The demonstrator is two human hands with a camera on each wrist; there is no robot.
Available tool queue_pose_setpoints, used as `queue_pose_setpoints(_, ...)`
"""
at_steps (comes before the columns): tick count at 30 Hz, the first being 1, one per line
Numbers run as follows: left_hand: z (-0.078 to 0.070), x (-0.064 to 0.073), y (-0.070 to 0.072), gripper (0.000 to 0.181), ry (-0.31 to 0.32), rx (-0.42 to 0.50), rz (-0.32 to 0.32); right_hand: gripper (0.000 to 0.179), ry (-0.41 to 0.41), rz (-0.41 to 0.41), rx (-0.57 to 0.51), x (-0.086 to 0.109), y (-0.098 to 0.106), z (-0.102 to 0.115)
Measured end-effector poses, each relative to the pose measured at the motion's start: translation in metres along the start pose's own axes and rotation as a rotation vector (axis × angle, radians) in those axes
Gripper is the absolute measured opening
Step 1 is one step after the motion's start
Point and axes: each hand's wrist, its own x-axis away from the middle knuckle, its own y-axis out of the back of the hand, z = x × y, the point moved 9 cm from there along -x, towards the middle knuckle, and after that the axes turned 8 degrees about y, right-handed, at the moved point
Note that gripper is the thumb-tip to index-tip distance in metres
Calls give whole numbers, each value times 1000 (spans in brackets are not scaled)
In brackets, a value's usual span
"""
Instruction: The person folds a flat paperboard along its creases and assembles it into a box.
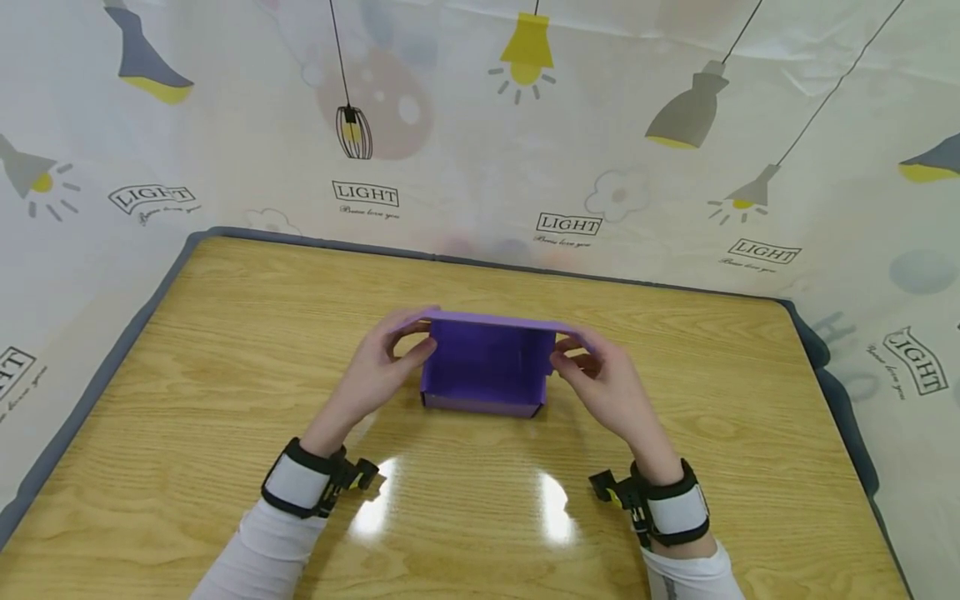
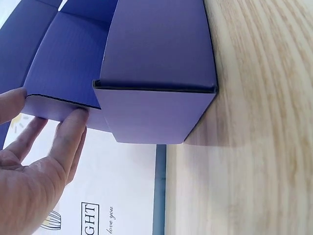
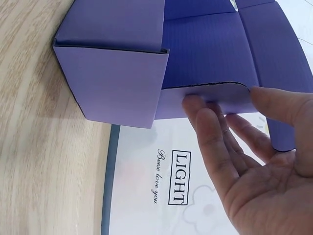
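A small purple cardboard box [image 1: 487, 367] stands on the table with its lid [image 1: 502, 320] raised at the back. My left hand [image 1: 375, 362] holds the lid's left side; in the left wrist view, its thumb is at the edge and its fingertips touch the outside of the side flap [image 2: 54, 106]. On the opposite side, my right hand [image 1: 609, 379] grips the lid likewise, with the thumb by the corner and fingers against the right side flap [image 3: 215, 98]. The part of the box's inside that shows holds nothing.
The wooden table [image 1: 262, 333] has a dark grey edge along its back and sides. Behind it hangs a pale cloth [image 1: 465, 100] printed with lamps and lettering. Each wrist wears a strap [image 1: 300, 479] with a small camera mount.
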Motion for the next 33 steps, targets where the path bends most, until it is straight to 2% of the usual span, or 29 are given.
queue_pose_setpoints(4, 1, 1, 3, 51, 38, -2, 21, 35, 5, 9, 2, 0, -1, 1)
queue_pose_setpoints(7, -1, 2, 6, 55, 58, 14, 30, 43, -1, 2, -7, 1, 1, 2)
queue_pose_setpoints(9, -6, 3, 9, 55, 42, 22, 29, 50, 8, -12, -24, 2, 4, 5)
queue_pose_setpoints(13, -19, 7, 9, 51, -33, 42, 35, 56, 62, -46, -47, 4, 7, 15)
queue_pose_setpoints(17, -28, 10, 3, 63, -79, -20, 49, 51, 162, -65, -19, 5, 5, 28)
queue_pose_setpoints(20, -28, 10, 0, 62, -86, -77, 41, 42, 210, -86, 9, 5, 4, 32)
queue_pose_setpoints(23, -29, 11, -1, 58, -82, -78, 33, 38, 221, -108, 22, 6, 5, 33)
queue_pose_setpoints(33, -28, 12, -1, 51, -54, -75, 35, 42, 209, -106, 4, 5, 4, 31)
